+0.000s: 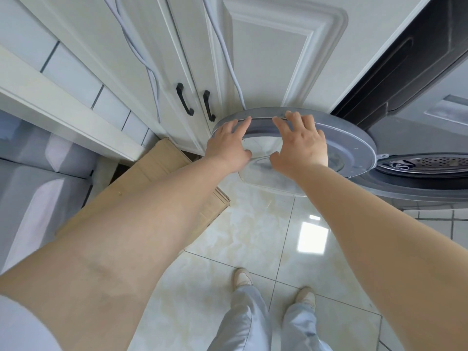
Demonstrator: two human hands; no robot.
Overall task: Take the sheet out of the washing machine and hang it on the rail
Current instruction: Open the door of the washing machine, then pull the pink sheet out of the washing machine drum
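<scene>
Two bare forearms reach forward; left hand (229,145) and right hand (302,141) rest with straight, spread fingers on one round washing machine door (354,145), swung wide open. Behind it, one drum (430,162) shows a dark scrap, perhaps the sheet (400,165), mostly hidden. Two black cabinet handles (184,102) hang beyond. No legible writing.

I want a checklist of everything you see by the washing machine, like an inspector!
Surface: glossy pale tile floor.
Job's things: washing machine door swung open; drum with a bit of fabric inside; no rail seen.
Clutter: cardboard box on the floor.
Grippers: left hand and right hand, fingers spread on the door.
Cables: pale cables hang down the white cabinet.
Surroundings: black cabinet handles.
</scene>
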